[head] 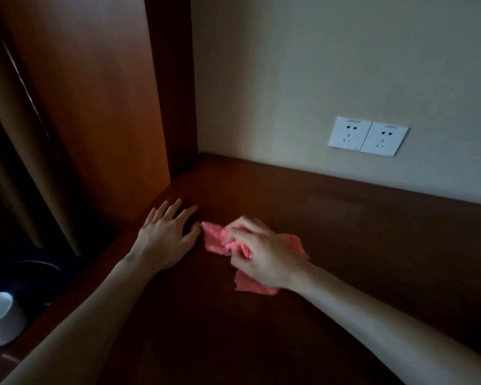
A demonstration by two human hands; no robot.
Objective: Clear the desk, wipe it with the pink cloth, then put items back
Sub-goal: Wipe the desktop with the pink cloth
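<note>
The pink cloth point(215, 238) lies crumpled on the dark wooden desk point(345, 232), near its left rear corner. My right hand point(261, 254) lies on top of the cloth with its fingers curled into the fabric, gripping it. My left hand point(165, 233) rests flat on the desk just left of the cloth, fingers spread and straight, its fingertips close to the cloth's left tip. Part of the cloth is hidden under my right hand.
A tall wooden side panel point(100, 107) borders the desk on the left. Two white wall sockets point(368, 137) sit above the desk's back edge. Below the desk's left edge are a white cup point(0, 318), a dark round object point(39, 273) and a curtain point(25, 134).
</note>
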